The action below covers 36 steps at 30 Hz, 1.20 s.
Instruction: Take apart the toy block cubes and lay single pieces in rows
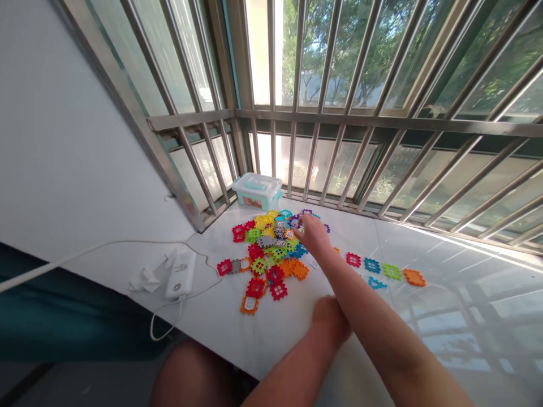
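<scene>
A heap of colourful plastic interlocking tiles point(271, 249) lies on the white sill point(445, 294) by the barred window. My right hand point(313, 234) reaches into the far right side of the heap, its fingers bunched together on the pieces; what they grip is hidden. My left hand point(333, 322) rests on the white surface nearer to me, partly under my right forearm, with its fingers out of sight. To the right of the heap, separate tiles lie in a row: pink point(353, 259), blue point(372, 265), green point(392, 271) and orange point(414, 277).
A pale teal lidded storage box point(258, 192) stands in the corner behind the heap. A white charger-like device point(181, 274) with a trailing cable and crumpled paper point(146, 280) lie to the left. Metal window bars point(322, 121) fence the far side. My knee point(190, 373) shows below.
</scene>
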Each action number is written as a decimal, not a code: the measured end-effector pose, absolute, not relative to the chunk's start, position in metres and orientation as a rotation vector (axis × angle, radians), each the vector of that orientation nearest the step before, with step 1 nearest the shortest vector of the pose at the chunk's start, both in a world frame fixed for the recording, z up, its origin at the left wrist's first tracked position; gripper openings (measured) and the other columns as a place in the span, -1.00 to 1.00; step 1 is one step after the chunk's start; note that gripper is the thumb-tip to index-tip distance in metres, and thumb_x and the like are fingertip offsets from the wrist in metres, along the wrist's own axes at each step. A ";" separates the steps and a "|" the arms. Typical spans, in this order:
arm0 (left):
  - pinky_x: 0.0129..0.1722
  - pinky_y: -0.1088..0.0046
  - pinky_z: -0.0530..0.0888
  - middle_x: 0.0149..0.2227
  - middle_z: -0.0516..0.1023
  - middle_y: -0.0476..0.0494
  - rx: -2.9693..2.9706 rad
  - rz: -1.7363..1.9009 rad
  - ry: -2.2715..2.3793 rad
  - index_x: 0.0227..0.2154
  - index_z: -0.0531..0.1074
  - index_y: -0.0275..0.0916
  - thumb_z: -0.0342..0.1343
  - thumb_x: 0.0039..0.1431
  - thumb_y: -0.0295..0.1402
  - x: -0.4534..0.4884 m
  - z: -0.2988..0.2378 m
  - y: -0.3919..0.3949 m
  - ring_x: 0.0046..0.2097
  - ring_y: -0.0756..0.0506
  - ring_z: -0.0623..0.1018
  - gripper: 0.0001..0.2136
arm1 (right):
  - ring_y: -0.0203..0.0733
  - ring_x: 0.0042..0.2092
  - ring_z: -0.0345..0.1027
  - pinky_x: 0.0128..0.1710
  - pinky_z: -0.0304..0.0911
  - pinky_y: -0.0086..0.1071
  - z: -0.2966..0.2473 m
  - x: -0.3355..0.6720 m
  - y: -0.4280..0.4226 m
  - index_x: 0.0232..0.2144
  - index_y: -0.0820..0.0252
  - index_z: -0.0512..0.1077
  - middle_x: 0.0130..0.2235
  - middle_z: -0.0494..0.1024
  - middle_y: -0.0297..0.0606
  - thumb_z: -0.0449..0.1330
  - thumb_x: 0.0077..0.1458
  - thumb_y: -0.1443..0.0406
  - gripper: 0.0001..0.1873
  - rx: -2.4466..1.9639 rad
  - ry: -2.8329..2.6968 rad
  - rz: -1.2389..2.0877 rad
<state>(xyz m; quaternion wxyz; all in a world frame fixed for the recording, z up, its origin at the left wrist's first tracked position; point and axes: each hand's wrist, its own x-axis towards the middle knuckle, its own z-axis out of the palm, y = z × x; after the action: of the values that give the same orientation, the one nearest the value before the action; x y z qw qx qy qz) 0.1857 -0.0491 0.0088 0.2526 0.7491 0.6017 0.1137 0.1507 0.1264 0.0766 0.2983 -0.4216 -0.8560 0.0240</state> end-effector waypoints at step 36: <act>-0.17 0.30 0.50 -0.17 0.71 -0.22 2.155 0.221 1.919 -0.21 0.67 -0.14 -0.09 0.39 -0.23 0.201 0.004 -0.054 -0.14 -0.21 0.67 -0.63 | 0.05 0.26 0.28 0.32 0.09 -0.05 -0.023 0.430 -0.012 0.18 -0.05 0.54 0.17 0.56 -0.18 0.11 0.36 0.29 -0.59 -1.375 -2.349 -0.185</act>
<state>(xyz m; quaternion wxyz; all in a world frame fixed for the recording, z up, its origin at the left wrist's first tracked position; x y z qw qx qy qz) 0.2006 -0.0539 0.0044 0.1234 0.7390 0.6580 0.0759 0.4302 -0.0118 -0.0235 0.2052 -0.4933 -0.8427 -0.0663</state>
